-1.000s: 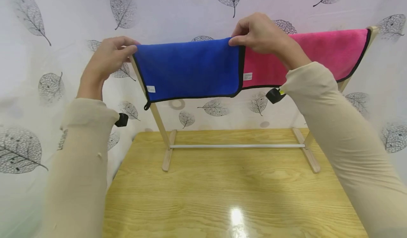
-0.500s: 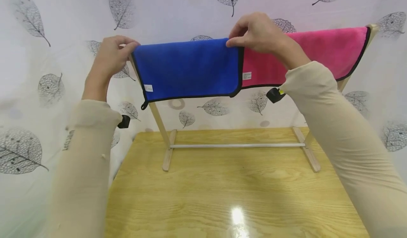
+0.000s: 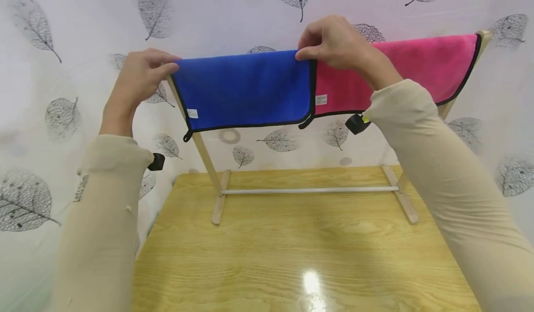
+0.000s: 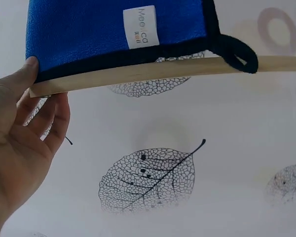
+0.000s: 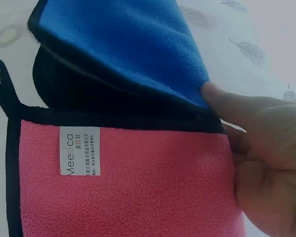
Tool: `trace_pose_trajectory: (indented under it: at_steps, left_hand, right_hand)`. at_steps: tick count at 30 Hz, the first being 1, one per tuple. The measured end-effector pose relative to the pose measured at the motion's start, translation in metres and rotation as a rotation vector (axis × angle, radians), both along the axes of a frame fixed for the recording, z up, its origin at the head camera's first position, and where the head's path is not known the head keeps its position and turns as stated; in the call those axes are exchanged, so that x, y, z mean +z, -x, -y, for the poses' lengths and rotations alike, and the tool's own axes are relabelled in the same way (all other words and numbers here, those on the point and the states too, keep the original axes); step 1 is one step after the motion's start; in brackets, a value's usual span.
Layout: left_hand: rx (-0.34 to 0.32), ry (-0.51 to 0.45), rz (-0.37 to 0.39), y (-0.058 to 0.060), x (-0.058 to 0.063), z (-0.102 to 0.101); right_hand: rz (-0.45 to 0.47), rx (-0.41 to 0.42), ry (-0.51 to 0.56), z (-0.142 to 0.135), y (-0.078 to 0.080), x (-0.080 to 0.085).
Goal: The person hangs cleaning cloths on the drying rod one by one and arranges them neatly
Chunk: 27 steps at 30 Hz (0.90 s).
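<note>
A blue towel (image 3: pixel 246 92) with black edging hangs folded over the top of a wooden rack (image 3: pixel 204 159). My left hand (image 3: pixel 139 78) pinches its upper left corner at the rack's end. In the left wrist view the thumb presses on the blue cloth, with the fingers behind the wooden upright (image 4: pixel 113 79). My right hand (image 3: pixel 333 43) pinches the top fold near the towel's right edge, where it meets a pink towel (image 3: pixel 425 66). In the right wrist view the thumb lies on the blue fold, and the pink towel (image 5: pixel 138 173) with its white label hangs beside the palm.
The rack's feet (image 3: pixel 219 205) stand on a wood-grain table (image 3: pixel 267 256), joined by a white lower bar (image 3: pixel 308 190). Behind hangs a pale curtain (image 3: pixel 233 10) printed with leaf skeletons. The pink towel covers the rack's right half.
Both hands keep their grip on the blue towel. Its left edge has shifted slightly left. The whole view has also drifted a little.
</note>
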<state>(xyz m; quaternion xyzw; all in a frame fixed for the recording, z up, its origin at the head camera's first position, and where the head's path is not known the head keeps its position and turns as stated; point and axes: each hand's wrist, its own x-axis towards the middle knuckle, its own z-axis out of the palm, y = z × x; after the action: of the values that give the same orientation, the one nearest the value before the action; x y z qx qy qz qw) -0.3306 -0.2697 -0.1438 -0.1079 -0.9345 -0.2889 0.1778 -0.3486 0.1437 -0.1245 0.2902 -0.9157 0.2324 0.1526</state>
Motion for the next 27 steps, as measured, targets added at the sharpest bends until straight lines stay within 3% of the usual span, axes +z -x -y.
trace_pose_trajectory:
  at_steps: [6, 15, 18, 22, 27]
  left_hand:
    - [0.046, 0.011, 0.031, -0.001, 0.006, 0.0]
    - [0.138, -0.118, -0.062, 0.004, -0.002, -0.006]
    - [0.118, -0.142, -0.02, 0.003, -0.002, -0.003]
    - [0.05, -0.071, 0.025, 0.002, -0.001, 0.002]
    - [-0.007, 0.047, -0.008, 0.002, -0.003, 0.003]
  right_hand:
    - [-0.041, 0.007, -0.012, 0.006, 0.002, 0.0]
    - [-0.071, 0.011, 0.032, 0.01, 0.003, -0.003]
    - [-0.051, 0.011, 0.026, 0.008, 0.003, -0.003]
    - [-0.043, 0.01, 0.026, 0.006, 0.002, -0.002]
    - [-0.091, 0.012, 0.024, 0.005, 0.001, -0.003]
